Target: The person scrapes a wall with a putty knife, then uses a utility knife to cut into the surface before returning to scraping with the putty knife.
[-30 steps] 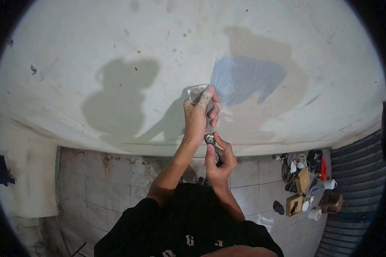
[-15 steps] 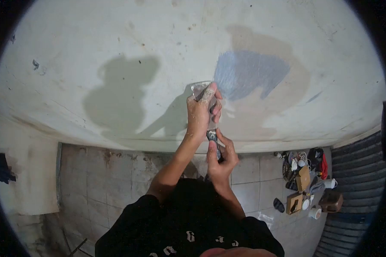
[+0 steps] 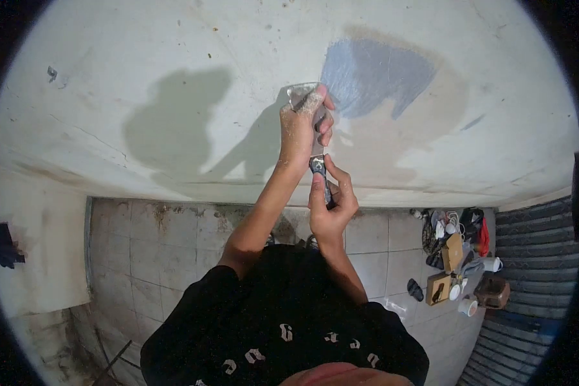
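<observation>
A putty knife with a broad blade and dark handle is upright in front of the wall. My left hand is wrapped around its blade, the thumb lying up along it near the top edge. Pale dust and crumbs coat that thumb and the back of the hand. Lower down, my right hand grips the handle between thumb and fingers. Just right of the blade's top corner, a blue-grey patch shows on the pale wall. Part of the blade is hidden behind my left hand.
Tiled floor lies below the wall. At the right, a cardboard box, a dark slipper, a brown plastic container and bags sit by a ribbed shutter. A dark cloth hangs at the left.
The view has tilted downward, so wall, patch, hands and floor all appear higher. Both hands keep their hold on the putty knife, and its place beside the patch looks almost the same.
</observation>
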Available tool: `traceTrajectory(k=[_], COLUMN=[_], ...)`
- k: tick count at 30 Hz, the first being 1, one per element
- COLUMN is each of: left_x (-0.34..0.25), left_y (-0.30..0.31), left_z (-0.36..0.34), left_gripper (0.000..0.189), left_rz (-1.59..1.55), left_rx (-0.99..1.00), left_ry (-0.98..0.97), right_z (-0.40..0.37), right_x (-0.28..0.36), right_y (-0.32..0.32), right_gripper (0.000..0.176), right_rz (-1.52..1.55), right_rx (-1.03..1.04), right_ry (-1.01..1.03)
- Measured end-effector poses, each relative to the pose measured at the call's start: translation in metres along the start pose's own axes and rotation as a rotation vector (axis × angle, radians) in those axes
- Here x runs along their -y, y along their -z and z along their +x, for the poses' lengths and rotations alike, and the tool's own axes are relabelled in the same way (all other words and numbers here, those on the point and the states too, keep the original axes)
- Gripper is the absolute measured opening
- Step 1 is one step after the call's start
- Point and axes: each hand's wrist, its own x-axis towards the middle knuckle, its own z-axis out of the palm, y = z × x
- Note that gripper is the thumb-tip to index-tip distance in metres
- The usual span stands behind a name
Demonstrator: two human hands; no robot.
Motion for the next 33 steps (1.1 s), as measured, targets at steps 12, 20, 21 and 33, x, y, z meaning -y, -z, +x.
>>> traceTrajectory(k=[12, 20, 21, 33], left_x=[-0.013, -0.017, -0.008, 0.025], left_y=[-0.007, -0.013, -0.011, 0.001], left_z=[0.005, 0.005, 0.002, 0.005], left_gripper=[0.034, 0.033, 0.032, 0.035], left_rz=[0.026, 0.027, 0.068, 0.016], left_rx=[-0.002, 0.004, -0.055, -0.091], left_ry=[-0.029, -0.084, -0.041, -0.048], right_z=[0.01, 0.009, 0.005, 0.011], right_x=[0.001, 0.017, 0.014, -0.035], right_y=[-0.002, 0.006, 0.013, 0.017], right_gripper=[0.029, 0.03, 0.031, 0.035], right_rz=[0.039, 0.097, 0.079, 0.174], right_rx=[0.018, 0.052, 0.066, 0.136], right_ry=[0.044, -0.099, -0.142, 0.012])
